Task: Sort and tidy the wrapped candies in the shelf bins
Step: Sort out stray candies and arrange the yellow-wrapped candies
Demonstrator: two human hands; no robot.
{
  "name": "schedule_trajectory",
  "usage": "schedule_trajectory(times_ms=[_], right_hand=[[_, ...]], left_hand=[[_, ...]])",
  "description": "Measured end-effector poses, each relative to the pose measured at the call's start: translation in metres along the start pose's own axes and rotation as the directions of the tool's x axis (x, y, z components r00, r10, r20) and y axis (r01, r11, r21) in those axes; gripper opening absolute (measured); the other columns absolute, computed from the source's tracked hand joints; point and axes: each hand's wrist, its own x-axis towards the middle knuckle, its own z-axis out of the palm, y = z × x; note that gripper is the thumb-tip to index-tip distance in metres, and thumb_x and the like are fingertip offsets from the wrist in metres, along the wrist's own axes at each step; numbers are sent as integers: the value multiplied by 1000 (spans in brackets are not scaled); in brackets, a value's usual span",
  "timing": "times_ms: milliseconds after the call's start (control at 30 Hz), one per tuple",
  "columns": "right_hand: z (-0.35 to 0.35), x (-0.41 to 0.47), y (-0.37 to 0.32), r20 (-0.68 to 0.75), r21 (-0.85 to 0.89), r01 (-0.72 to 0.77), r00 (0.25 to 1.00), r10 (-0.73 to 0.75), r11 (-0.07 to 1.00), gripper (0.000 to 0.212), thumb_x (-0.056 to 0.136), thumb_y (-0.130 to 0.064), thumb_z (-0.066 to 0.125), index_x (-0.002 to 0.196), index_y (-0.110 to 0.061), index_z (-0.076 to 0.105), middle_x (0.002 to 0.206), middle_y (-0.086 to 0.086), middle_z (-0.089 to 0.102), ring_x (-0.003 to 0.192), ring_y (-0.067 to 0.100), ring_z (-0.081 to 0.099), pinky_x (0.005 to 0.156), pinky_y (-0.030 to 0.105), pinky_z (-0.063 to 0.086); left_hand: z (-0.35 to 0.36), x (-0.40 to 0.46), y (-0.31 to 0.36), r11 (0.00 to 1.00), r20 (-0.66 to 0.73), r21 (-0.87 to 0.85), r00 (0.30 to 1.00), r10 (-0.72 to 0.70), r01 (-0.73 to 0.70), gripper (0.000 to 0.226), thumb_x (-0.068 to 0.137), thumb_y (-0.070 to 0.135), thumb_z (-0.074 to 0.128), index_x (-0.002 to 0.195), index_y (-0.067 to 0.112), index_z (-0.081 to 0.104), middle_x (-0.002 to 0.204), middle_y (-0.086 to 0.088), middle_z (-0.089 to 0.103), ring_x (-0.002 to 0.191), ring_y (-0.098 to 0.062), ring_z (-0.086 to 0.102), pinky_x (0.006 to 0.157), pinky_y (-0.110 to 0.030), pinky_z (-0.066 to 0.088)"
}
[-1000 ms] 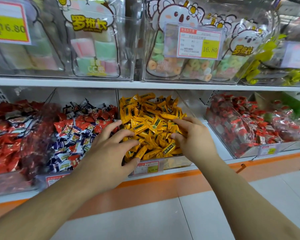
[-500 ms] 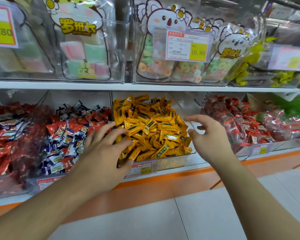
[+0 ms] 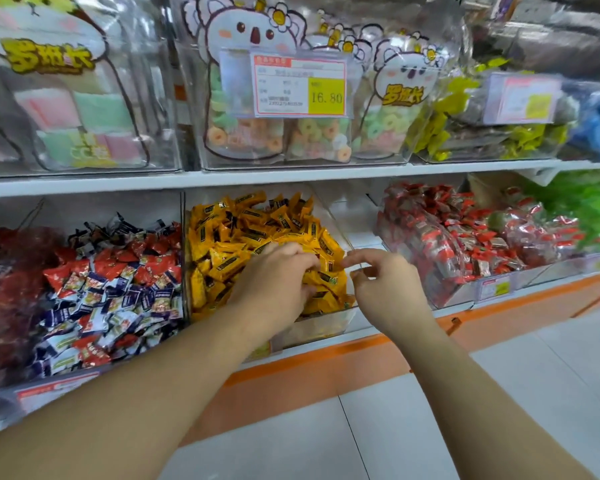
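Yellow wrapped candies fill a clear bin in the middle of the lower shelf. My left hand lies on the right part of the pile, its fingers curled down into the wrappers and gripping some. My right hand hovers at the bin's right wall, fingers loosely curled, index tip and thumb close to the rim; I see nothing held in it. To the left sits a bin of mixed red, blue and white candies. To the right stands a bin of red-wrapped candies.
Dark red candies fill the far-left bin. The upper shelf carries clear bins of koala-printed bags with a price tag. Green packs lie at far right. An orange strip edges the shelf above a white tiled floor.
My left hand slid right across the yellow pile and curled its fingers into it. My right hand drew in toward the bin's right wall, and its fingers bent from spread to loosely curled.
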Motion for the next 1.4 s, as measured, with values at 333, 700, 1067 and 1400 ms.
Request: schedule_trajectory(times_ms=[333, 700, 1067, 1400], right_hand=[[-1, 2, 1, 30, 24, -24, 999, 23, 999, 34, 92, -3, 55, 94, -29, 77, 77, -2, 69, 39, 5, 50, 37, 14, 33], [-1, 0, -9, 41, 34, -57, 998, 56, 998, 30, 94, -7, 56, 95, -30, 75, 66, 7, 69, 32, 9, 39, 34, 22, 32], [-3, 2, -6, 53, -9, -56, 997, 56, 998, 27, 93, -10, 57, 94, -30, 74, 69, 6, 71, 37, 11, 41, 39, 27, 41], [-1, -2, -10, 66, -11, -60, 996, 60, 998, 30, 91, -7, 54, 97, -29, 74, 65, 5, 67, 31, 9, 39, 34, 22, 33]], left_hand=[[-20, -7, -28, 997, -66, -44, 995, -71, 68, 24, 95, 35, 72, 117, 30, 75, 113, 9, 63, 108, -17, 60, 88, -37, 54], [-34, -21, -25, 996, -114, 92, 993, -1, 12, 34, 99, 44, 58, 132, 38, 64, 127, 15, 54, 125, -14, 39, 111, -43, 32], [-24, -16, -27, 995, 37, 97, 999, -17, 13, 33, 94, 41, 71, 127, 39, 67, 114, 19, 51, 108, -20, 53, 89, -40, 52], [-48, -30, -39, 974, 26, 210, 996, -86, 78, 39, 98, 46, 63, 135, 35, 63, 127, 10, 55, 125, -18, 49, 103, -38, 44]])
